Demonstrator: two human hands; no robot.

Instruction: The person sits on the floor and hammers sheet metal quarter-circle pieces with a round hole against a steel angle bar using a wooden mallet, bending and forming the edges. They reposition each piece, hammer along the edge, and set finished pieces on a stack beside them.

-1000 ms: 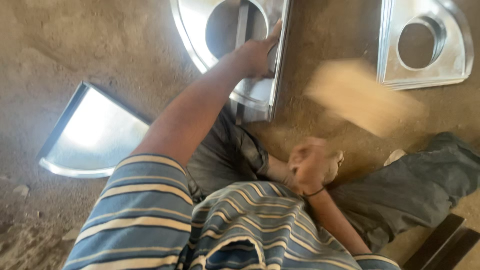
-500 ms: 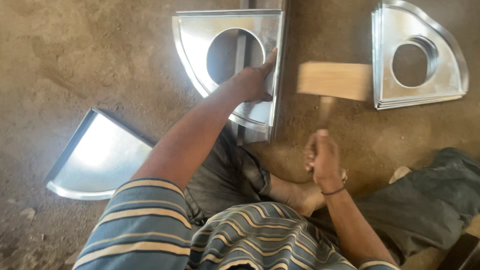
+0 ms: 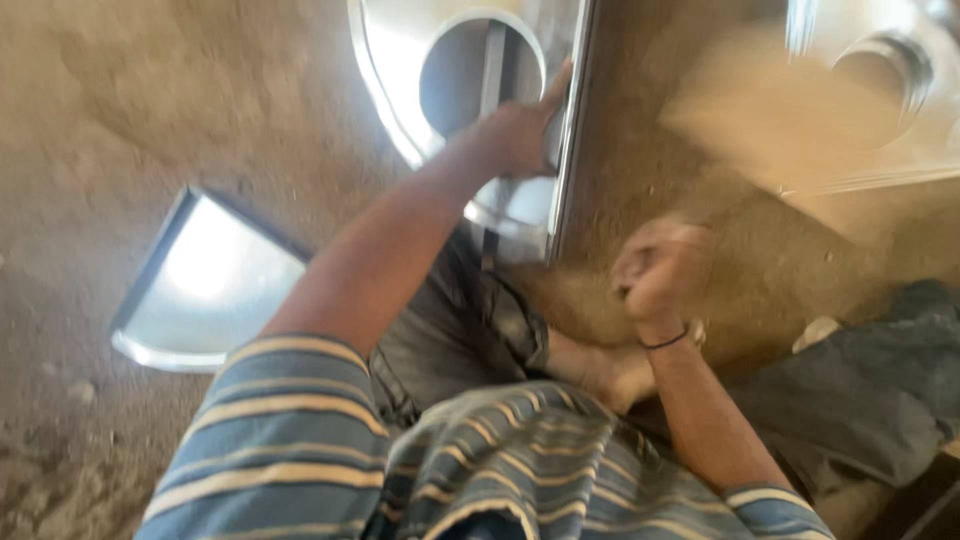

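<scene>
Pressing left hand (image 3: 520, 130) flat on straight edge of holed sheet-metal piece (image 3: 400, 60) lying on dirt floor (image 3: 150, 130); right hand (image 3: 660, 270) fisted round blurred wooden mallet (image 3: 790, 120); mis-aimed blow risks left fingers by edge; second holed piece (image 3: 900, 120) right, plain tray (image 3: 200, 290) left

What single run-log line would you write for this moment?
left hand: pressed on holed sheet-metal piece | right hand: fist on blurred wooden mallet | beside: plain metal piece on dirt floor
</scene>
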